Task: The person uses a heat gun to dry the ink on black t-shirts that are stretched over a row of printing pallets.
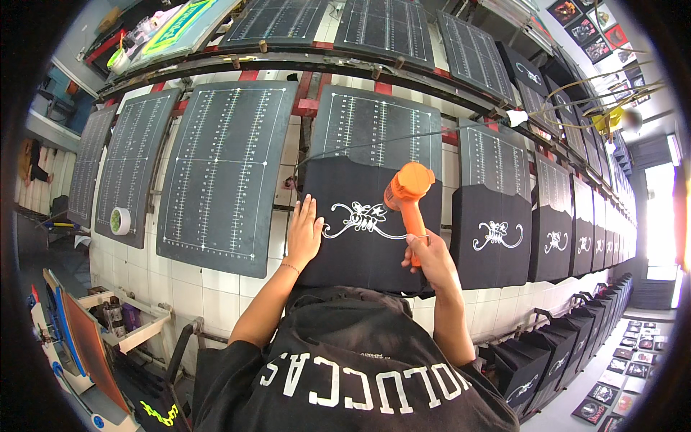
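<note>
My right hand (430, 261) is wrapped round the handle of an orange hair dryer (412, 189). The dryer hangs over a black T-shirt (353, 270) stretched on a printing board, its head beside the white line print (363, 216) on the fabric. My left hand (305, 229) rests at the shirt's left edge, fingers stretched out and holding nothing. Above the shirt, the bare upper part of the dark board (378, 119) shows its white ruler marks.
To the left stand dark marked boards (219, 165), one carrying a small round tub (120, 221). Printed black shirts (493, 248) line the boards to the right. A thin cable (403, 139) crosses above my shirt board. A white tray (133, 324) with bottles sits at lower left.
</note>
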A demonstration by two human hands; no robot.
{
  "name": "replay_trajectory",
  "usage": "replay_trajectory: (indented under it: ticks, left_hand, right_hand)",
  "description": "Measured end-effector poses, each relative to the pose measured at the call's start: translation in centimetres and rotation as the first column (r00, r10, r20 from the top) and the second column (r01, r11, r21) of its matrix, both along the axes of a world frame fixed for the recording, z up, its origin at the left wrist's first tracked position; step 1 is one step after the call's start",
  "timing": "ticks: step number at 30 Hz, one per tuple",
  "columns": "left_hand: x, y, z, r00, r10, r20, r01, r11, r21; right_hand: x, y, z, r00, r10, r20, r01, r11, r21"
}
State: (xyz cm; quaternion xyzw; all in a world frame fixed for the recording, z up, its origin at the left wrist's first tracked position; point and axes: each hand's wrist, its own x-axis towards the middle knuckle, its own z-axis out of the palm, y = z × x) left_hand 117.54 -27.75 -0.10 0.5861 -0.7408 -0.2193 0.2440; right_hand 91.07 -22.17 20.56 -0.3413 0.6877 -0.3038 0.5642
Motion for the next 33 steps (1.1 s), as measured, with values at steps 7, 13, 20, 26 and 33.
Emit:
replay_trajectory:
  ticks: [7,13,20,26,33]
  left_hand:
    - [0.0,0.0,0.1,1.000,-0.001,-0.009,0.001,1.000,-0.029]
    - [0.1,0.0,0.0,1.000,-0.008,-0.016,0.008,1.000,0.006]
    - [0.2,0.6,0.2,0.999,0.013,-0.053,-0.013,1.000,0.011]
    - [1.3,3.4,0.0,0.995,0.049,-0.083,-0.041,0.994,0.101]
    - [2.6,7.1,0.3,0.993,0.038,-0.113,-0.019,0.986,0.165]
  right_hand:
    - [0.4,0.6,0.0,0.999,0.011,0.032,-0.012,1.000,0.017]
    - [0.0,0.8,0.5,1.000,0.006,0.030,-0.008,0.998,0.055]
    - [-0.5,1.9,0.9,0.999,0.042,-0.007,-0.041,0.998,0.054]
    - [-1.0,1.4,0.3,0.988,-0.012,0.151,0.008,1.000,0.029]
    - [1.8,0.4,0.3,0.975,0.142,0.171,-0.150,0.988,0.037]
